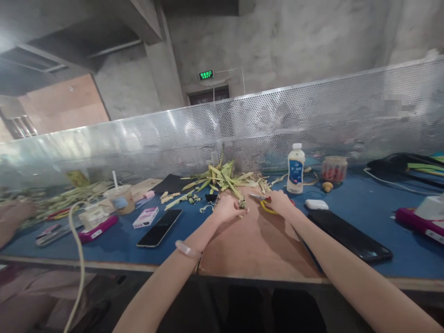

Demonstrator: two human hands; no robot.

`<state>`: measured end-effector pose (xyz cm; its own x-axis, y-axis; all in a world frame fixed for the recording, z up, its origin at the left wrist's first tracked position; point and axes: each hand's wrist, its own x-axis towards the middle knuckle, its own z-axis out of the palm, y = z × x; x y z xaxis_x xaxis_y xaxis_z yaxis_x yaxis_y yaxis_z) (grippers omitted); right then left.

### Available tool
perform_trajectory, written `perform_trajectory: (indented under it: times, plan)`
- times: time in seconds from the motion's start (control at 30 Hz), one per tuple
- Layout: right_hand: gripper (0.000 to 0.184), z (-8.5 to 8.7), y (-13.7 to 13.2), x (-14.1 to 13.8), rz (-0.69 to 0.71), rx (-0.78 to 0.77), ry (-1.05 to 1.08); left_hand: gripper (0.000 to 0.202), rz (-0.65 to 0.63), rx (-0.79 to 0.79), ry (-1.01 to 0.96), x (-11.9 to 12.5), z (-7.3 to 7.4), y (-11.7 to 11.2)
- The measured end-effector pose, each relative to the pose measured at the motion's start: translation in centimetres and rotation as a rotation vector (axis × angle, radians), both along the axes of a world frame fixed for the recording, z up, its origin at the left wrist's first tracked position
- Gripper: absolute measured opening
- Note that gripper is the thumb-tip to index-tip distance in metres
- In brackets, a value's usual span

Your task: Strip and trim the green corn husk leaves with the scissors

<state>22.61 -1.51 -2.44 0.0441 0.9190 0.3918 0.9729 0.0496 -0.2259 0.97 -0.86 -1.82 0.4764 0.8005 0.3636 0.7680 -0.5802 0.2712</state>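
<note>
My left hand [227, 209] is closed around the base of a woven bundle of green and yellow leaf strips [225, 178] that lies on a brown board [256, 245]. My right hand [279, 202] grips yellow-handled scissors [264, 201], blades pointing left toward the bundle's base. A clear bangle sits on my left forearm. Cut leaf scraps [178, 198] lie scattered to the left of the bundle.
On the blue table: a white drink bottle [296, 169], a white earbud case [316, 204], a dark tablet [350, 235], a black phone [159, 227], a small pink-white box [146, 217], a lidded cup with straw [120, 198]. Another person's hand [12, 217] is at far left. A perforated metal screen [243, 129] backs the table.
</note>
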Motion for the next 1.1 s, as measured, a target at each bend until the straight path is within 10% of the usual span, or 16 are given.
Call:
perform_trajectory:
  times: [0.47,1.1]
  plan:
    - [0.025,2.2,-1.3,-2.3,0.558,0.440,-0.271,0.014,0.013,0.210,0.211,0.2,1.5,-0.8]
    - [0.024,1.6,-1.8,-3.1,0.600,0.431,-0.238,0.006,-0.025,0.388,0.009,0.2,1.8,-0.9]
